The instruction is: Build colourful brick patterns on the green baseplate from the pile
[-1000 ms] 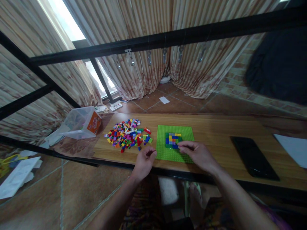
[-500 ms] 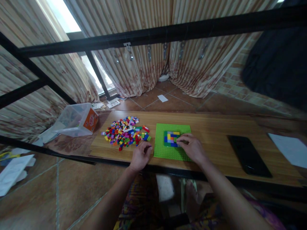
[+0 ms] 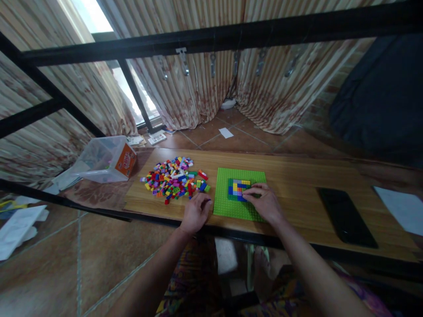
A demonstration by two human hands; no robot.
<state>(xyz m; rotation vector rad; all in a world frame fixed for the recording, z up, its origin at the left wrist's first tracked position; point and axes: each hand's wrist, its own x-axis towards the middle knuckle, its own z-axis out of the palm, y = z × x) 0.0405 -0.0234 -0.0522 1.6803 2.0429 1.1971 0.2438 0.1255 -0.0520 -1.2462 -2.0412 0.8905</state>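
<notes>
Wooden counter spans the frame, with black frame bars and striped curtains behind it. On the counter's right lies a black phone, and just past the left end a clear plastic tub lies tipped on its side. A green baseplate sits near the front edge, centre. A loose pile of bricks lies just left of it. A small multicolour brick patch is fixed on the plate. Right hand rests on the plate, fingers pinched together at the patch's right edge; whether they grip a brick cannot be told. Left hand rests curled beside the plate's left edge, its contents hidden.
</notes>
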